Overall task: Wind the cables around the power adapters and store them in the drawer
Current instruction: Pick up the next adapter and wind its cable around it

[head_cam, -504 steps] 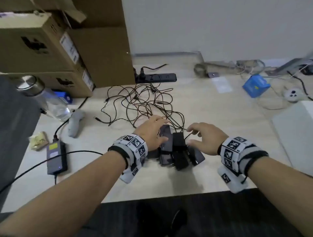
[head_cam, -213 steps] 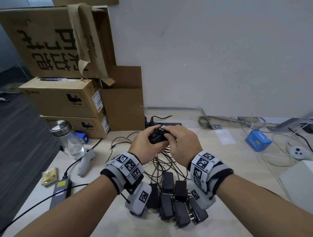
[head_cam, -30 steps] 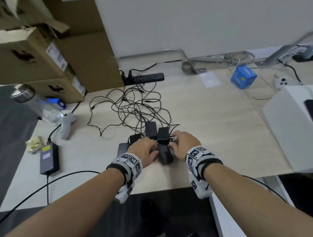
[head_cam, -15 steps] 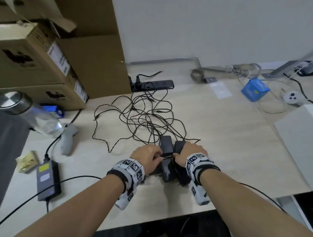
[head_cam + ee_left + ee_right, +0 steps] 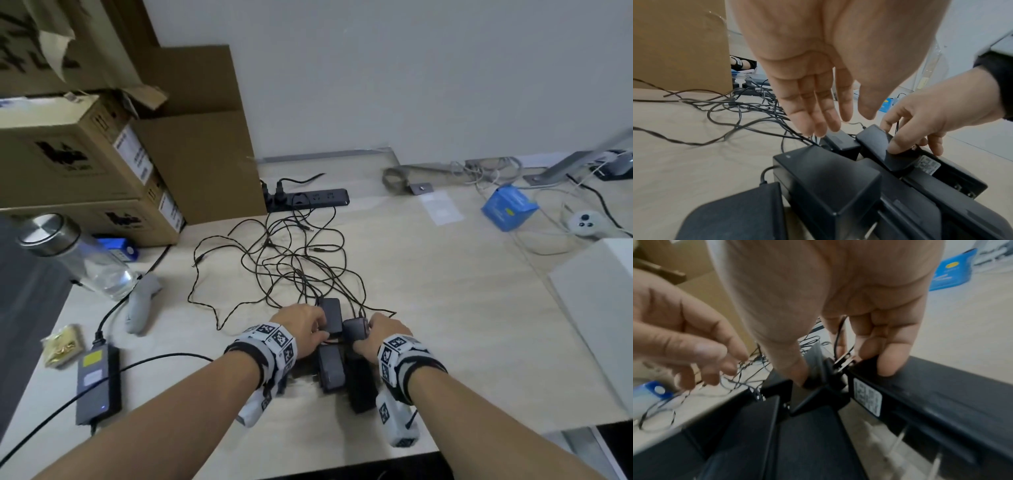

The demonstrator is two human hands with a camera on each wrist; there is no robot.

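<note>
Several black power adapters (image 5: pixel 330 366) lie bunched near the table's front edge, and their thin black cables (image 5: pixel 291 260) run into a tangle behind them. My right hand (image 5: pixel 373 325) grips one adapter (image 5: pixel 354 329) between thumb and fingers, tilting its end up off the pile. The right wrist view shows that grip (image 5: pixel 838 366) on the adapter (image 5: pixel 816 360), with a cable running past the fingers. My left hand (image 5: pixel 308 327) hovers beside it with straight fingers (image 5: pixel 818 129) just over another adapter (image 5: pixel 840 142), holding nothing.
Stacked cardboard boxes (image 5: pixel 85 164) and a glass bottle (image 5: pixel 78 260) fill the back left. A power strip (image 5: pixel 308 198) lies behind the tangle. A larger power brick (image 5: pixel 97 380) and grey controller (image 5: pixel 140 301) sit left; a blue box (image 5: pixel 508 207) and a white box (image 5: pixel 599 291) sit right.
Both hands stay at the adapter pile. My right hand has taken hold of one adapter and raised its end. The left hand's fingers have lifted off the pile.
</note>
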